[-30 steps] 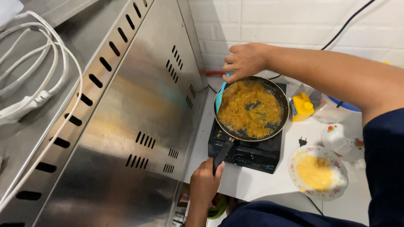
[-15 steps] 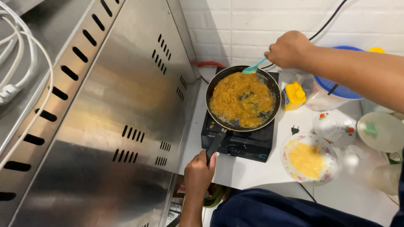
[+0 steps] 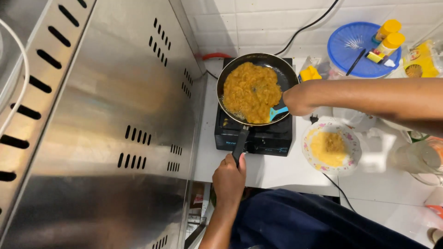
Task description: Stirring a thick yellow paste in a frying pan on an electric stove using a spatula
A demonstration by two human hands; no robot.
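At the far left we see a tall steel panel (image 3: pixel 106 124) with rows of slots, and a white cable (image 3: pixel 18 87) looping over its upper edge. Just right of it, on the white counter (image 3: pixel 277 173), sits a black single-burner stove (image 3: pixel 256 136), and on that stove rests the black frying pan (image 3: pixel 257 87), holding a flat, golden-orange omelette (image 3: pixel 250 90) that covers most of its base. The pan's dark handle (image 3: pixel 240 144) points down toward us, and our left hand (image 3: pixel 229 179) is wrapped around its end, fingers curled tight about it. Our right hand (image 3: pixel 297 99) comes in from the right, just at the pan's right rim, closed around the handle of a blue spatula (image 3: pixel 277 112) whose blade lies at the lower right edge of the omelette, inside the pan. Right of the stove, near the right hand, a floral plate (image 3: pixel 331 146) stands on the counter with a yellow egg patch in its middle. A black cord (image 3: pixel 309 27) runs up the white tiled wall behind the pan. Further right, at the back, a blue round lid (image 3: pixel 355 50) carries two yellow-capped bottles (image 3: pixel 387 37), and a clear glass jug (image 3: pixel 422 159) stands at the far right edge, well apart from the pan.
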